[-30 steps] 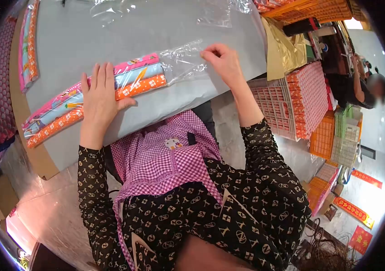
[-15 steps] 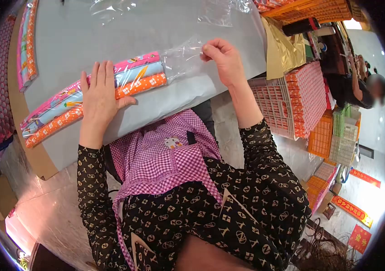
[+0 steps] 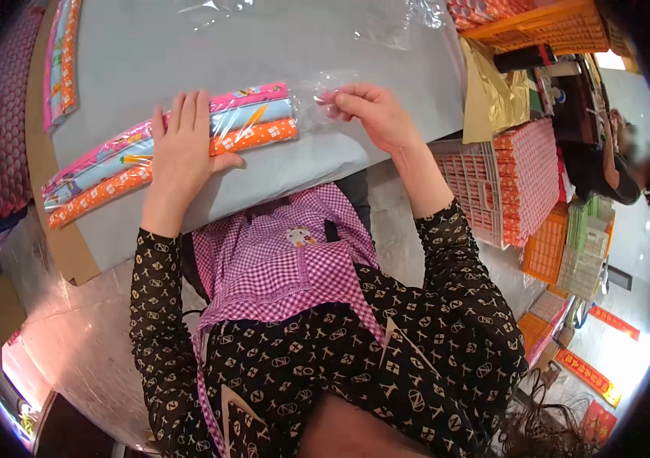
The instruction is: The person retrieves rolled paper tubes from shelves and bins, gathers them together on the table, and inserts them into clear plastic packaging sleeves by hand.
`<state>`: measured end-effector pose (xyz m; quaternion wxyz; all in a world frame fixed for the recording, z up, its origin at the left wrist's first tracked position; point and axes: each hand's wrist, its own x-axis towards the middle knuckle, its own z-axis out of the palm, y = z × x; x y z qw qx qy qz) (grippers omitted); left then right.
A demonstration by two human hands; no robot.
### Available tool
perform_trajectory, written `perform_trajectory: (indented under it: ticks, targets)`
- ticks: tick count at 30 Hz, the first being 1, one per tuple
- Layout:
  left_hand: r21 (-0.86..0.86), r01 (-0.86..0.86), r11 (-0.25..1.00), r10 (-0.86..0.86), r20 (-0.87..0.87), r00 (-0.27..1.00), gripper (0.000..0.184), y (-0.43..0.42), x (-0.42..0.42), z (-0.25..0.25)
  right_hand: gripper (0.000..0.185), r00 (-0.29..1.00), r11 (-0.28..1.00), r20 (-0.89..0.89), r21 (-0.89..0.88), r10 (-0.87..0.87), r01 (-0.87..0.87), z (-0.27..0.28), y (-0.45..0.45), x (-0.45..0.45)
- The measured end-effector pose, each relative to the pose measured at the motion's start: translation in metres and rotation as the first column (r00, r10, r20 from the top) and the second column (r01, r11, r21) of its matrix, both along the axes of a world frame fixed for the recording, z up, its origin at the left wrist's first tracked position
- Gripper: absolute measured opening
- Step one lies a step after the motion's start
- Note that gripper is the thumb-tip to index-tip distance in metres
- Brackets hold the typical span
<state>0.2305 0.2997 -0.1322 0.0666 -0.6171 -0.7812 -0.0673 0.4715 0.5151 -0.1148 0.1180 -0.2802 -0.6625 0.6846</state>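
Three rolls of printed paper, a pink roll (image 3: 245, 96), a light blue roll (image 3: 227, 120) and an orange roll with white prints (image 3: 264, 137), lie side by side in one clear plastic bag. My left hand (image 3: 178, 156) rests flat across the rolls with its fingers stretched out. Past the rolls' right ends, the loose end of the plastic bag (image 3: 308, 93) reaches to my right hand (image 3: 374, 114). The fingers of that hand are pinched on the film.
Another set of wrapped rolls (image 3: 59, 69) lies at the table's (image 3: 264, 46) left edge. More clear film (image 3: 397, 27) is at the back. Gold sheets (image 3: 500, 95) hang by the right side, above a white crate (image 3: 470, 179) of rolls. People stand far right.
My right hand has moved slightly left, towards the rolls, with the bag's end in its fingers. The left hand stays flat on the rolls. The whole view has shifted a little.
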Motion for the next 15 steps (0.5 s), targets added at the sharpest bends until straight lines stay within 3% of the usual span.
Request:
perform_trajectory:
  ticks: [3,5,9,11,12,14,15]
  targets:
    - [0.035,0.006,0.999,-0.005,-0.009,1.000,0.116,-0.001,-0.002,-0.001,0.033,0.999,0.987,0.032,-0.155,0.041,-0.035,0.001,-0.002,-0.013]
    - [0.038,0.022,0.999,-0.022,0.009,1.000,0.115,-0.002,-0.001,0.000,0.033,0.986,0.999,0.163,0.011,0.029,-0.031,0.013,-0.014,-0.019]
    - [0.067,0.019,0.998,-0.019,-0.002,1.000,0.114,-0.004,-0.001,0.000,0.026,0.988,0.998,0.150,0.055,-0.017,0.009,0.011,-0.022,-0.030]
    - [0.052,0.029,0.998,-0.031,0.041,0.999,0.113,-0.002,0.001,0.002,0.021,0.973,0.963,0.229,0.258,0.022,-0.082,-0.001,-0.008,-0.030]
    - [0.052,-0.001,0.999,-0.001,0.036,0.999,0.113,-0.001,0.002,0.001,0.021,0.973,0.960,0.224,0.257,0.052,-0.110,0.002,-0.006,-0.031]
    - [0.065,0.031,0.997,-0.036,0.084,0.996,0.113,-0.002,0.000,-0.001,0.018,0.926,0.958,0.375,0.279,-0.042,-0.070,0.011,-0.008,-0.038]
    - [0.077,0.041,0.996,-0.048,0.095,0.994,0.113,-0.003,0.000,0.000,0.020,0.939,0.958,0.333,0.285,-0.081,-0.018,0.014,-0.013,-0.040]
